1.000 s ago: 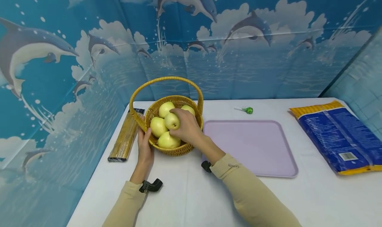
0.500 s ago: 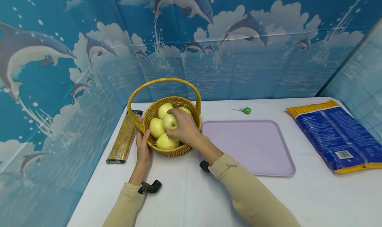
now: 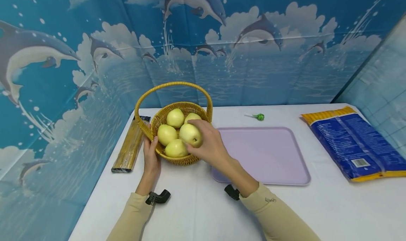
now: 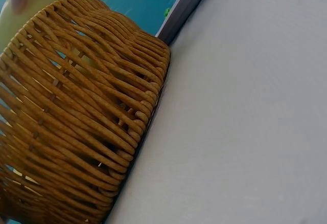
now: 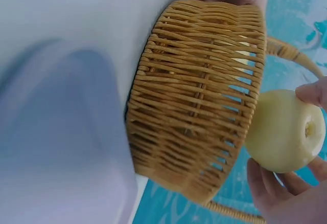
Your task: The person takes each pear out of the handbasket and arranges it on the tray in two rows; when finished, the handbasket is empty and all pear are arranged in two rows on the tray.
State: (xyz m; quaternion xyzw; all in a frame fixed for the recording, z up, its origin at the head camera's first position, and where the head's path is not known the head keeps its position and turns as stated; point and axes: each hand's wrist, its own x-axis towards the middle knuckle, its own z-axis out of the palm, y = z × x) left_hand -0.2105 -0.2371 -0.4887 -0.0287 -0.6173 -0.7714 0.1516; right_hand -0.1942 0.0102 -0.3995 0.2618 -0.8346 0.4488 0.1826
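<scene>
A yellow-green apple (image 3: pixel 191 134) is in my right hand (image 3: pixel 211 142), raised over the right side of the wicker basket (image 3: pixel 187 160). Fingers and thumb pinch that apple from opposite sides; the right wrist view shows the apple (image 5: pixel 286 131) just above the rim. Several more apples (image 3: pixel 166 134) lie inside the basket. At the basket's left side, my left hand (image 3: pixel 151 160) holds it near the base of the handle, thumb by the rim and other fingers partly hidden. The left wrist view is mostly filled by the basket's woven wall (image 4: pixel 82 111).
A lilac tray (image 3: pixel 266 156) lies right of the basket, beneath my right forearm. Behind it is a green lollipop (image 3: pixel 260 117). A blue and yellow packet (image 3: pixel 358 142) lies far right, and a long wrapped golden package (image 3: pixel 129 147) on the left. A dolphin-printed curtain hangs behind the white table.
My right hand has lifted the apple and drawn it right and towards me, uncovering more of the apples in the basket. The left hand stays at the basket.
</scene>
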